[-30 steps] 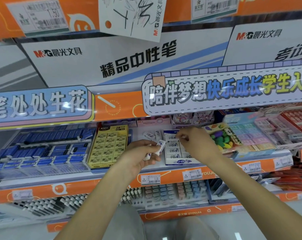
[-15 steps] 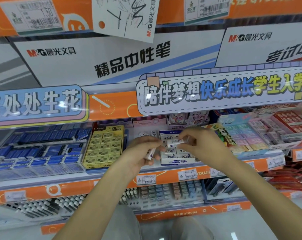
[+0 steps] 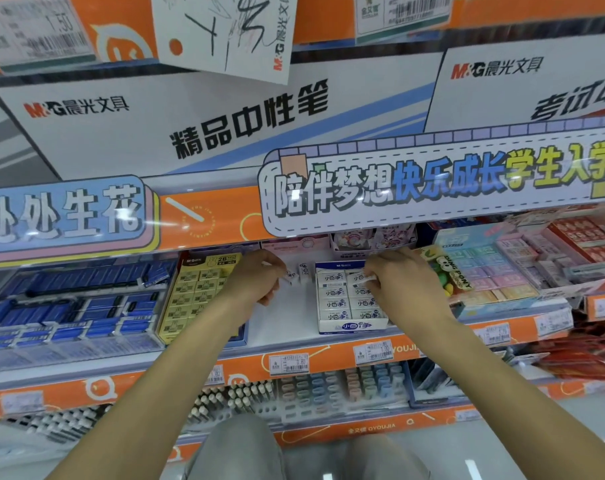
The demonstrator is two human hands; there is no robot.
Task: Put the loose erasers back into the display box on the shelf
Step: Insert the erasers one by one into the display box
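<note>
1. Here, the orange-edged shelf [image 3: 328, 362] is stretching across the whole scene, carrying stationery under long printed banners [image 3: 432, 181].
2. A tray of blue erasers [image 3: 69, 306] is filling the shelf's left part, with a yellow eraser box [image 3: 197, 296] sitting just beside it.
3. The white display box [image 3: 349, 325] is sitting near the middle of the shelf, its rows of white erasers showing, with a bare patch of shelf to its left.
4. The right hand [image 3: 401, 282] is reaching over the box's upper rows, fingers pressed together around a white eraser [image 3: 363, 278] held just above the packed ones.
5. The left hand [image 3: 256, 278] is hovering over the bare patch, its fingers curled and pinching a small loose eraser [image 3: 290, 276].
6. One more loose eraser [image 3: 303, 271] is standing upright between the left hand and the display box, at the back of the patch.
</note>
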